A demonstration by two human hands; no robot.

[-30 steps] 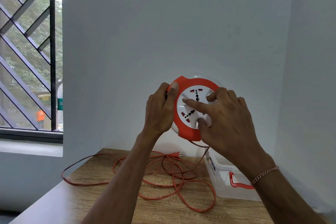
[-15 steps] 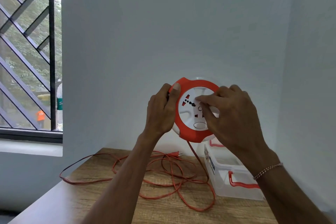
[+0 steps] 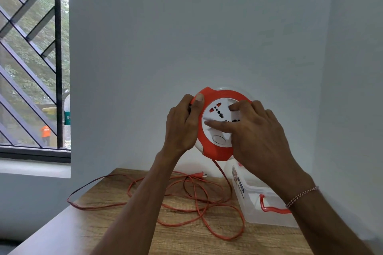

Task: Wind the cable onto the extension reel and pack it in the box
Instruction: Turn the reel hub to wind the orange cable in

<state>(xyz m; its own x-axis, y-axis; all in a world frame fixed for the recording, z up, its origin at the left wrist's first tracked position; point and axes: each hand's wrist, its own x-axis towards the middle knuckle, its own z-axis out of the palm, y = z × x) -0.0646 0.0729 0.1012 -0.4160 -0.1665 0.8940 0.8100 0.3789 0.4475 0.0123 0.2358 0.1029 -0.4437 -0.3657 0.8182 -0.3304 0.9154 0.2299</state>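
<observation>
Window: barred window (image 3: 31, 58) at far left, not involved.
Cable: long thin orange cable (image 3: 199, 203) lies in loose loops across the wooden table (image 3: 186, 240), its two-pin plug (image 3: 200, 175) near the back wall. One strand rises from the loops into the underside of the reel. Most of the length is still on the table.
Change noted: against the view a second ago, the socket markings on the reel's white face have turned to a new angle, and the table loops have shifted slightly. Judgement: the inner disc is being cranked and cable is coming in, but winding is at an early stage.
Left hand: left hand (image 3: 182, 126) raised in front of the wall, fingers curled round the reel's left rim, thumb lying up the orange edge. It grips and steadies the body.
Reel: round orange-and-white plastic extension reel (image 3: 217, 126) held upright in the air above the table's rear, face toward the person.
Right hand: right hand (image 3: 255, 138) laid over the white face, index finger stretched leftward across it, other fingers bent onto the upper part, pressing to turn it. Wrist carries a thin bracelet.
Box: clear plastic storage box with red handle (image 3: 261, 207), on the table at right, below the reel; packing not yet begun.
</observation>
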